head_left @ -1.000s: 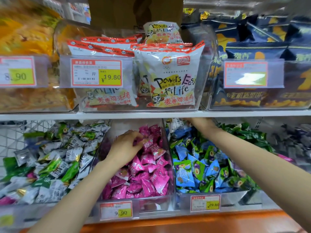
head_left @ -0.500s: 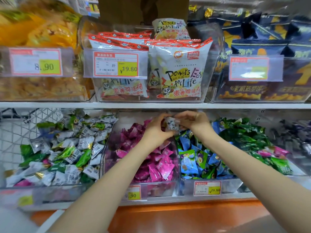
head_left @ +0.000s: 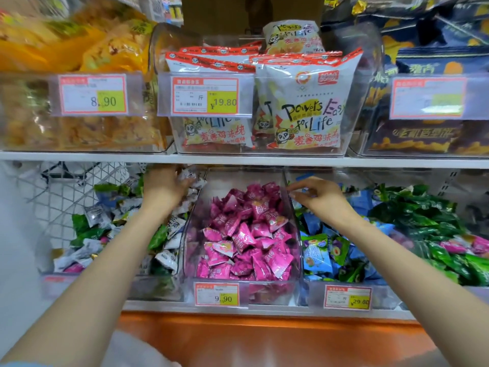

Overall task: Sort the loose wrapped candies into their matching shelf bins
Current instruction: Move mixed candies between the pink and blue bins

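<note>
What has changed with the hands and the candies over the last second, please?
The left hand left the clear bin of pink wrapped candies, took a silver-white wrapped candy from the right hand and carried it left over the bin of silver and green candies. The right hand drew back from deep in the bin of blue candies and released its grip. Bins and price tags stayed put.

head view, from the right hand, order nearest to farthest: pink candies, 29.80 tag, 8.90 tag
1. pink candies: just left of the right hand.
2. 29.80 tag: below it, lower front.
3. 8.90 tag: far upper left.
</note>
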A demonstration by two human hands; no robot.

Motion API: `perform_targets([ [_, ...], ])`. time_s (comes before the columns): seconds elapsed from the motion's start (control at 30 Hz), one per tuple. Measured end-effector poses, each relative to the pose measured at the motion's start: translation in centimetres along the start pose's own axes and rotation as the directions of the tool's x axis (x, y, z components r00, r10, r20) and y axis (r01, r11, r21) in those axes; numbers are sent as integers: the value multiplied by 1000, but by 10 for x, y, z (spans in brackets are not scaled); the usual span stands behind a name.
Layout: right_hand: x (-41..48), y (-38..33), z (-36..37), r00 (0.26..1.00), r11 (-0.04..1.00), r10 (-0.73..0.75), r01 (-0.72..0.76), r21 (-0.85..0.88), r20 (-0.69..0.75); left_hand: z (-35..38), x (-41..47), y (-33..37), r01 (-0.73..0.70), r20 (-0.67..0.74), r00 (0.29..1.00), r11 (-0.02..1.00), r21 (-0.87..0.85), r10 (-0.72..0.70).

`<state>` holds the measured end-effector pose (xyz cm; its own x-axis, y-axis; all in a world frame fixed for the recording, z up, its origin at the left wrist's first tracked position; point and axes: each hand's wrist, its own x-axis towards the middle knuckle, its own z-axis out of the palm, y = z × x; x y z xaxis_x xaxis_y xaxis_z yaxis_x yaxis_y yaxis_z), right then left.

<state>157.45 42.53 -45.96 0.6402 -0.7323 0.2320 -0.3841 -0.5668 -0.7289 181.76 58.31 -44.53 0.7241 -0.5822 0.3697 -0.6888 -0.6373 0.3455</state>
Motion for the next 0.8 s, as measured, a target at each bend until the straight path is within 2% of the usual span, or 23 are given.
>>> perform_targets([
  [0.13, -4, -1, -1, 1000, 1000, 6, -7, 16, 30, 9, 9, -23, -56, 165, 985, 997, 43, 48],
  [0.27, -5, 1, -3, 999, 1000, -4, 2, 29, 42, 14, 11, -23, -101, 210, 971, 991, -90, 118],
  [0.4, -5, 5, -5, 998, 1000, -3, 2, 20, 63, 21, 17, -24, -113, 246, 963, 994, 1, 109],
  [0.47, -7, 7, -5, 998, 1000, -4, 3, 20, 67, 25, 20, -23, -105, 231, 969, 991, 78, 84],
  [0.53, -8, 7, -7, 998, 1000, -1, 0, 17, 69, 28, 20, -20, -108, 153, 984, 990, 95, 92],
  [0.63, -9, 8, -10, 998, 1000, 13, -14, 28, 64, 24, 16, -9, -218, 42, 975, 975, 35, 216],
  [0.7, -10, 8, -10, 998, 999, 15, -18, 41, 65, 24, 14, -1, -340, 135, 932, 940, -3, 337],
  [0.73, -10, 8, -10, 998, 999, 14, -17, 44, 66, 25, 14, 2, -403, 209, 897, 915, 30, 388],
  [0.8, -10, 7, -11, 997, 999, 13, -17, 44, 71, 28, 15, 2, -466, 335, 852, 874, 137, 401],
])
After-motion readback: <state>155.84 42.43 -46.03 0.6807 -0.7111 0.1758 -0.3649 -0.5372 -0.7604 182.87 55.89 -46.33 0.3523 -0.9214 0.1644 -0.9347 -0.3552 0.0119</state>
